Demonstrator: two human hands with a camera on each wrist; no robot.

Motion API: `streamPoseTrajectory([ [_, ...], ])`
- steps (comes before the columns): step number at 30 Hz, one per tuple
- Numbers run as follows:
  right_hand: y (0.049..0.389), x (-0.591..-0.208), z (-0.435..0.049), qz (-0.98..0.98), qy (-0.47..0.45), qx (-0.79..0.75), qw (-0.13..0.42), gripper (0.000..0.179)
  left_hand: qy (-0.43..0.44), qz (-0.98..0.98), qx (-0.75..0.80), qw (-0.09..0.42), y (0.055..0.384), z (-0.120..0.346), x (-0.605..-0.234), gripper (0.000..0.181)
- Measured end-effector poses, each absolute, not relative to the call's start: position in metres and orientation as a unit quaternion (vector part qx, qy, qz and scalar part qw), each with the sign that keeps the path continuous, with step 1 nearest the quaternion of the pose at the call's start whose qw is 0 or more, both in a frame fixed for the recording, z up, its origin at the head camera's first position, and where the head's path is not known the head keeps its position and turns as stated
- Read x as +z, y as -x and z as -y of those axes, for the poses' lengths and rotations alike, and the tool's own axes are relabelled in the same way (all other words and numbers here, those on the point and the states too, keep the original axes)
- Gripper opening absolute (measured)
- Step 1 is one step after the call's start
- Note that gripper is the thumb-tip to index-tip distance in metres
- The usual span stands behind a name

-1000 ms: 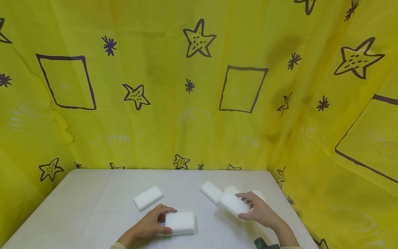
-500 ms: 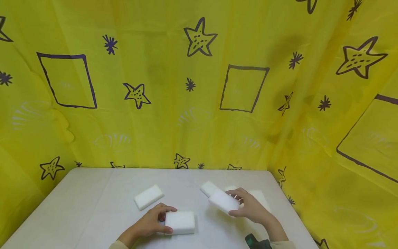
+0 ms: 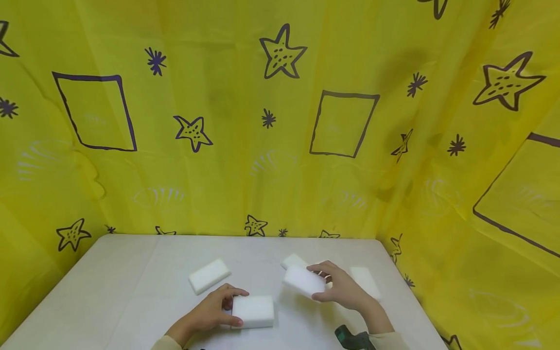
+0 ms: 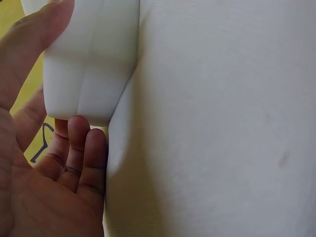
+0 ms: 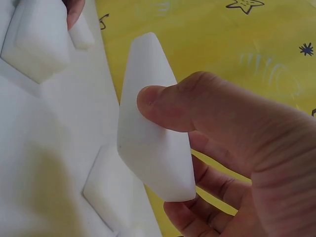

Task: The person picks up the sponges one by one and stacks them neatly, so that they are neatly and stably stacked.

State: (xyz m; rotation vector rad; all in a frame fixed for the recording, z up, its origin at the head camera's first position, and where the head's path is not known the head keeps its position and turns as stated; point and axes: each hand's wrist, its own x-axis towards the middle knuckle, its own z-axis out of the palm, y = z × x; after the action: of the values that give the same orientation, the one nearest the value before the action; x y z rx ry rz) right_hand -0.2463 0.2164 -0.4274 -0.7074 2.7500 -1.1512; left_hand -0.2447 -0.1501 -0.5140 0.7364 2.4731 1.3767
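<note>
White rectangular sponges lie about on the table. My left hand (image 3: pixel 214 308) grips the near end of a small stack of sponges (image 3: pixel 253 312), thumb on the front side and fingers behind. In the left wrist view a seam runs along this stack (image 4: pixel 94 64), showing two layers. My right hand (image 3: pixel 345 288) pinches another sponge (image 3: pixel 302 282) between thumb and fingers. This sponge (image 5: pixel 153 118) is tilted and held above the table, to the right of the stack. Behind it, a further sponge (image 3: pixel 292 260) is partly covered.
One sponge (image 3: pixel 210 276) lies at the back left of the white table (image 3: pixel 109 291), another (image 3: pixel 366 281) to the right beyond my right hand. A dark green device (image 3: pixel 353 338) sits by my right wrist. Yellow curtains (image 3: pixel 227 97) printed with stars enclose the table's back and sides.
My right hand has carried its sponge leftward, closer to the stack, uncovering the sponge at the right. The left hand stays in place on the stack.
</note>
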Motion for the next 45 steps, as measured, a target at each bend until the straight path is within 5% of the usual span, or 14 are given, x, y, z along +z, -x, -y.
streamPoseTrajectory([
  [45,0.244,-0.441,-0.153,-0.858,0.309,-0.406,0.065,0.055,-0.273,-0.846,0.45,0.085,0.243,0.152,-0.512,0.064],
])
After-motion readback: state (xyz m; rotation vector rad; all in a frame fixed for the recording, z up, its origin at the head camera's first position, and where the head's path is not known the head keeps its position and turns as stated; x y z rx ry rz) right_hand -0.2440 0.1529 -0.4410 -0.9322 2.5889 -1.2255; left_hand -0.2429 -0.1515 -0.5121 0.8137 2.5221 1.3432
